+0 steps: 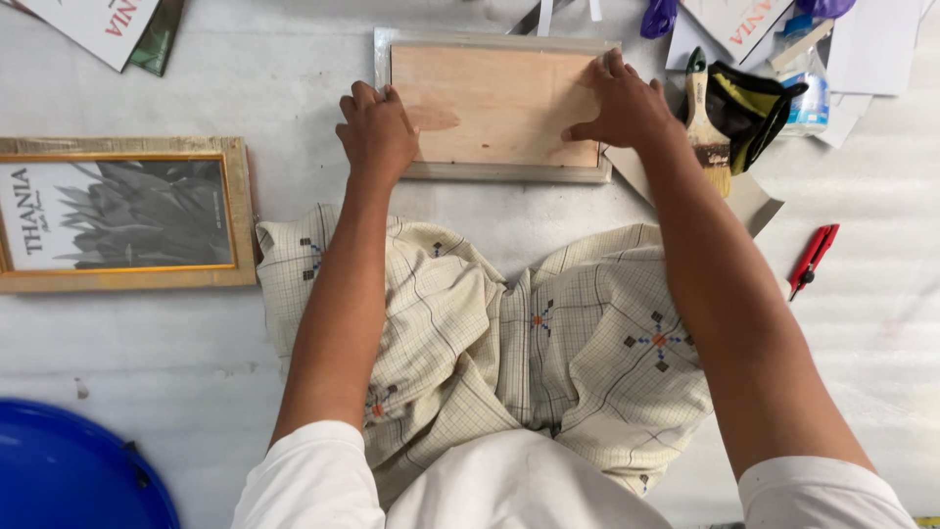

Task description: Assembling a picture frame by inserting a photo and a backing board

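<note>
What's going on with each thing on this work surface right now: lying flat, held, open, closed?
Left hand: pressed on the left edge of the wooden backing board.
Right hand: spread flat on the board's right end.
Wooden backing board: flat, back side up, set in a pale frame.
Framed print: lying face up, untouched.
Paintbrush: lying flat, idle.
Red cutter: lying flat; blade not visible.

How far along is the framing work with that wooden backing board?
Done: a finished framed picture lies at the left. In hand: the left hand and right hand press the wooden backing board into a pale frame lying face down. Left: no fastenings show on the board; paintbrush and red utility knife lie unused.
</note>
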